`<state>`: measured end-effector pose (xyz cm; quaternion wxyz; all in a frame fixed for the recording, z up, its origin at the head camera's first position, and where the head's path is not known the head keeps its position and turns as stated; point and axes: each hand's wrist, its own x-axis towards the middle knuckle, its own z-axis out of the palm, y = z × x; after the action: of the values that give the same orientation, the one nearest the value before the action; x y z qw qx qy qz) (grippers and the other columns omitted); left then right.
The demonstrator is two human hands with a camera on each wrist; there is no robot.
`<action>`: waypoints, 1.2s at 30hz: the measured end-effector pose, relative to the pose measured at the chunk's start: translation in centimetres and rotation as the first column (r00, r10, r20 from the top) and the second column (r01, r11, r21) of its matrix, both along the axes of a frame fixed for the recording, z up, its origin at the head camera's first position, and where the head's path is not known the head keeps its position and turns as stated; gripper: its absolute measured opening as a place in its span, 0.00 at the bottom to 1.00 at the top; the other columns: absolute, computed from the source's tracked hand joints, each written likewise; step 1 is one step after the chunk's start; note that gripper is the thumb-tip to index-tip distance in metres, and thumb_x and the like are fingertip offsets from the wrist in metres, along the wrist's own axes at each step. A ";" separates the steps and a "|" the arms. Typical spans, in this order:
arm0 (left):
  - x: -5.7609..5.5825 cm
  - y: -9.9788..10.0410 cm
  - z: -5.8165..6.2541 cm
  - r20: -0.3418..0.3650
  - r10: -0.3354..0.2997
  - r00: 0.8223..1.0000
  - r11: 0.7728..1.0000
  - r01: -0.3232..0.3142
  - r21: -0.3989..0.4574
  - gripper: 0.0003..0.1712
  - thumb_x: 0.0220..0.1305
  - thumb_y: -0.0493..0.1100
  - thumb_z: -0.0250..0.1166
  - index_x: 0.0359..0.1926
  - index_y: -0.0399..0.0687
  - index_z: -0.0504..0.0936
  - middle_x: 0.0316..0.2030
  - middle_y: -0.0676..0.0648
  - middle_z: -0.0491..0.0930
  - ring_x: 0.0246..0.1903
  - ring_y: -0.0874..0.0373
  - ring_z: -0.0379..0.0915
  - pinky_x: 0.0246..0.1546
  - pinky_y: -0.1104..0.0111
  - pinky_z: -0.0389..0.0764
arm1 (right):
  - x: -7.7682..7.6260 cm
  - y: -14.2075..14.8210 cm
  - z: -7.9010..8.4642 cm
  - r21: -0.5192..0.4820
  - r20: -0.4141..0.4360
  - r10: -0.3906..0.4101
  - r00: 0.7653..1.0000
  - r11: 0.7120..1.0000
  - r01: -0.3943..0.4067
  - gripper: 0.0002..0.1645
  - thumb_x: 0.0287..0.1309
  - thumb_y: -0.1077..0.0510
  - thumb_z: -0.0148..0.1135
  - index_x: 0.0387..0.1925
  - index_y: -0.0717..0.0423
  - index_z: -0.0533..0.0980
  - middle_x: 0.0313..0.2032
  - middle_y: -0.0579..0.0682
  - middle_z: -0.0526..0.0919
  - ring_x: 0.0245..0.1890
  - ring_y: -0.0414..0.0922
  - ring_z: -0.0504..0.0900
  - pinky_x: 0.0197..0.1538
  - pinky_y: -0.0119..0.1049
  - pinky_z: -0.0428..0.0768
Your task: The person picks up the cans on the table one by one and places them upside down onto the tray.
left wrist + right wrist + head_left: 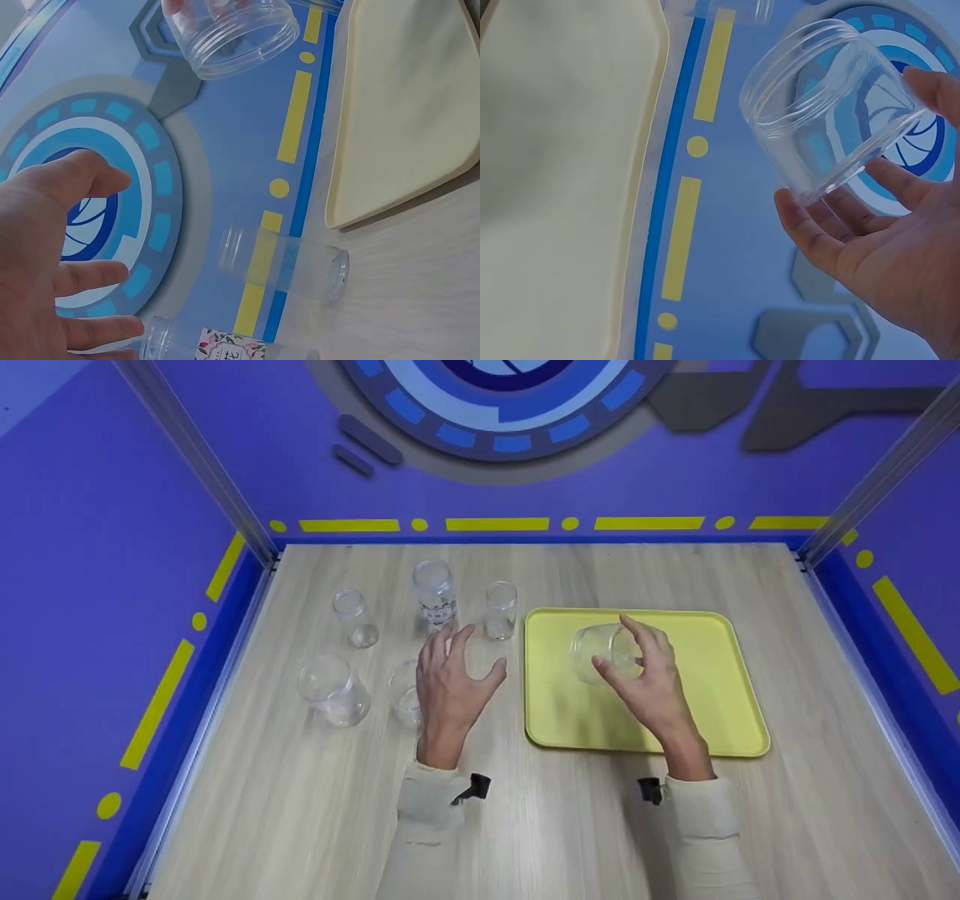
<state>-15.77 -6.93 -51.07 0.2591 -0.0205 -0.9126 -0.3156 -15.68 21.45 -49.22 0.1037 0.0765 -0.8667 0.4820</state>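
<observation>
My right hand [654, 681] holds a wide, clear, lidless jar [592, 656] above the yellow tray [555, 724]. In the right wrist view the jar [825, 112] lies tipped over sideways, its threaded mouth facing away from the palm, thumb and fingertips round its base end. My left hand [454, 679] hovers with nothing in it, thumb spread from the fingers. Close to it are a short clear jar [403, 701], partly hidden behind the hand, a tall clear jar with a floral label [436, 594], and a slim clear jar [501, 613].
Farther left on the wooden table [300, 825] stand another slim clear jar [355, 619] and a larger wide one [334, 690]. Blue printed panels [495, 502] wall in the back and both sides.
</observation>
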 end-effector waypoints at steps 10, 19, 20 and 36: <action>-0.1 -0.5 0.0 -0.013 0.007 1.000 1.000 -0.007 -0.012 0.38 0.54 0.56 0.79 0.62 0.42 0.84 0.63 0.37 0.78 0.67 0.37 0.70 0.67 0.45 0.69 | 0.1 0.3 0.2 0.100 0.005 -0.024 1.000 0.995 0.024 0.44 0.66 0.55 0.74 0.78 0.62 0.65 0.71 0.67 0.65 0.72 0.65 0.60 0.70 0.65 0.64; -0.1 -1.0 0.2 0.025 0.029 0.999 0.999 -0.028 -0.042 0.39 0.55 0.57 0.79 0.64 0.42 0.82 0.65 0.34 0.76 0.68 0.37 0.68 0.69 0.45 0.66 | 0.3 0.6 0.4 0.149 0.003 -0.045 0.999 0.988 0.044 0.45 0.66 0.55 0.73 0.78 0.63 0.65 0.71 0.69 0.64 0.70 0.67 0.61 0.67 0.66 0.67; -0.1 -1.0 0.2 0.030 0.031 0.999 0.999 -0.029 -0.042 0.40 0.56 0.56 0.79 0.65 0.42 0.81 0.65 0.34 0.76 0.68 0.36 0.67 0.70 0.45 0.65 | 0.3 0.6 0.5 0.152 0.002 -0.044 0.999 0.988 0.043 0.44 0.67 0.55 0.73 0.78 0.63 0.65 0.71 0.70 0.64 0.70 0.67 0.61 0.66 0.67 0.67; -0.1 -1.5 0.1 0.059 0.064 0.996 0.997 -0.061 -0.053 0.40 0.53 0.54 0.82 0.65 0.44 0.82 0.65 0.35 0.75 0.69 0.34 0.67 0.68 0.43 0.66 | 0.5 1.3 0.7 0.193 0.007 -0.070 0.997 0.979 0.068 0.44 0.66 0.57 0.74 0.77 0.64 0.65 0.70 0.71 0.64 0.70 0.68 0.60 0.65 0.68 0.68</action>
<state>-15.83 -8.43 -51.00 0.2403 0.0111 -0.9281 -0.2843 -15.19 22.75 -48.47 0.1064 0.0527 -0.9121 0.3924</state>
